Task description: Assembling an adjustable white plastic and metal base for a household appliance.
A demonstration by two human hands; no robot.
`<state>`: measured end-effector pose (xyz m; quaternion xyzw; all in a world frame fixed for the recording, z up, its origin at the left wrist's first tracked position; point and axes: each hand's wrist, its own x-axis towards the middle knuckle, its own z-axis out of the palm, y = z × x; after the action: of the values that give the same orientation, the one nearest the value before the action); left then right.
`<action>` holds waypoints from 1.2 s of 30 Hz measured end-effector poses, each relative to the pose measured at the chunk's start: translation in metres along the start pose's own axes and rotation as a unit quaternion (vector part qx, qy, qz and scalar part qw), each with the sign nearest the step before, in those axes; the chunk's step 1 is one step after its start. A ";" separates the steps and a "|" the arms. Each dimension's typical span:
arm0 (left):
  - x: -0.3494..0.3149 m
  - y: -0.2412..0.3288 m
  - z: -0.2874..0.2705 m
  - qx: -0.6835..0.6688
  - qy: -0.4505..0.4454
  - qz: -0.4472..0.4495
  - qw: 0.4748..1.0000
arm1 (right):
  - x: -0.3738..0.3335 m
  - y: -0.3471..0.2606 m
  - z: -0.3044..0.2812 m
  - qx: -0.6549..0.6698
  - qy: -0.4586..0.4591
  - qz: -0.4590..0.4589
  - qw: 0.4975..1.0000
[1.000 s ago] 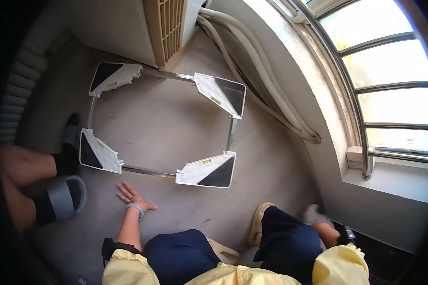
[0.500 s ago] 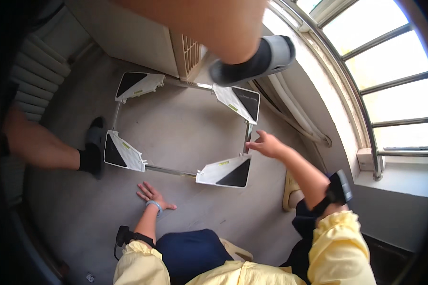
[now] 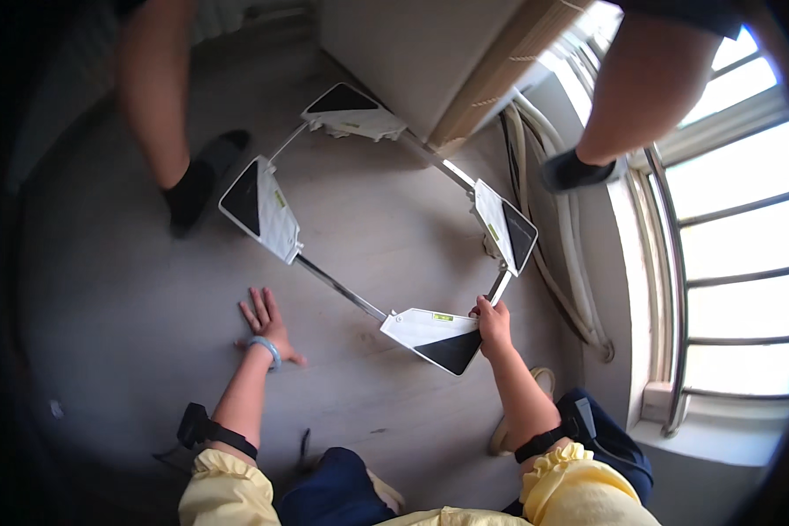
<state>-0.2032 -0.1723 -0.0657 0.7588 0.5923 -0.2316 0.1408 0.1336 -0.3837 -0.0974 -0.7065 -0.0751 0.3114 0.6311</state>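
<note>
A rectangular adjustable appliance base [image 3: 421,326] rests on the floor in front of me. White corner pieces with black triangular pads are joined by silvery metal rods, and small yellow-green bubble levels sit in the corners. My right hand [image 3: 494,324] is closed around the right-hand rod, just beside the nearest corner piece. Palm down on the floor, fingers spread, my left hand [image 3: 270,333] is apart from the base, to its near left. It holds nothing and has a pale bracelet at the wrist.
Another person's leg [image 3: 153,96] stands left of the base; the other leg [image 3: 644,96] is at upper right. A tall pale cabinet-like body [image 3: 403,53] is at the far side. Pale pipes [image 3: 570,254] run along the right wall, below a barred window [image 3: 745,263].
My right hand has closed on the right-hand rod, where before it had fingers extended beside it. My view has turned, so the base appears rotated. The other person's raised foot is farther right.
</note>
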 end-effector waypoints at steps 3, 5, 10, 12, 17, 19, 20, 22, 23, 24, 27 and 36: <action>0.031 -0.025 0.023 -0.100 0.134 0.074 0.983 | -0.008 -0.003 0.007 0.012 -0.013 -0.014 1.000; 0.039 -0.025 0.007 -0.523 0.152 0.182 0.819 | -0.008 0.000 0.008 0.027 0.021 -0.025 0.999; -0.018 0.073 -0.038 -0.697 -0.005 0.163 0.699 | -0.008 0.007 0.002 -0.014 0.043 -0.028 0.999; -0.008 0.089 -0.028 -0.682 0.041 0.161 0.712 | -0.007 0.003 0.002 -0.051 0.013 -0.025 0.998; 0.020 0.102 -0.012 -0.649 0.020 0.173 0.741 | -0.024 -0.029 -0.055 -0.515 -0.174 0.028 0.839; 0.014 0.118 -0.023 -0.655 0.004 0.193 0.731 | -0.034 -0.072 -0.119 -0.697 -0.351 -0.045 0.624; 0.014 0.112 -0.016 -0.661 0.031 0.173 0.730 | -0.075 -0.127 -0.103 -0.679 -0.329 -0.013 0.656; 0.021 0.097 -0.002 -0.669 0.055 0.140 0.728 | -0.157 -0.224 -0.089 -0.634 -0.242 -0.015 0.734; 0.021 0.093 -0.002 -0.670 0.051 0.139 0.727 | -0.179 -0.246 -0.108 -0.616 -0.201 -0.061 0.760; 0.021 0.096 -0.005 -0.671 0.036 0.154 0.725 | -0.205 -0.273 -0.124 -0.593 -0.166 -0.036 0.787; 0.016 0.110 -0.016 -0.671 0.029 0.180 0.718 | -0.279 -0.318 -0.168 -0.588 -0.082 0.002 0.805; -0.002 0.108 -0.023 -0.675 0.084 0.127 0.722 | -0.303 -0.373 -0.173 -0.649 -0.129 0.109 0.742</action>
<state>-0.0948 -0.1903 -0.0513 0.5476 0.4991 0.3141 0.5935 0.0922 -0.6099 0.3593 -0.9018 -0.2620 0.3420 -0.0333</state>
